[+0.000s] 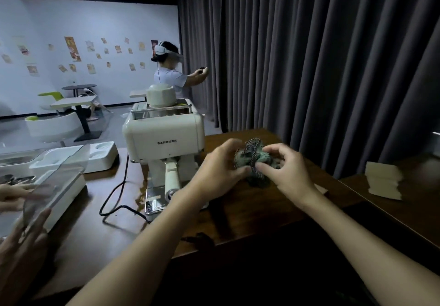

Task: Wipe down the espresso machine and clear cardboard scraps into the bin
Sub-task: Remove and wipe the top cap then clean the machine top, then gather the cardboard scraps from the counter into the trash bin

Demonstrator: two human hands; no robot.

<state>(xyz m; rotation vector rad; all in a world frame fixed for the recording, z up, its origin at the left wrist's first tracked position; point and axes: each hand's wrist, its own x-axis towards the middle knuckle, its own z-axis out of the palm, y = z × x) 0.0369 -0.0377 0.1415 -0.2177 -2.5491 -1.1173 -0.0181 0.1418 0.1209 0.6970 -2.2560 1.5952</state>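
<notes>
2 grips share 1 crumpled green-grey cloth [252, 160], held just above the tabletop [250, 212] to the right of the espresso machine [164, 136]. The left grip [219, 170] curls round the cloth's left side and the right grip [285, 170] pinches its right edge, so both are clamped on the cloth and neither touches the machine. Wiping looks not yet begun. The likeliest trouble is a loose fold catching the pale handle [171, 177] that juts from the machine's front, or a high sweep knocking the cup [160, 96] standing on top. The black cord [114, 193] loops across the tabletop beside the base, and a tug there could shift the machine. A wet cloth near it would be a worry, though I cannot tell whether the cloth is damp. Another person's hand [23, 241] handles a clear lid [54, 186] at the left, so a wide stroke might collide with it. Pale folded pieces [383, 182], probably the cardboard, lie well apart on the right, and no bin is in view.
</notes>
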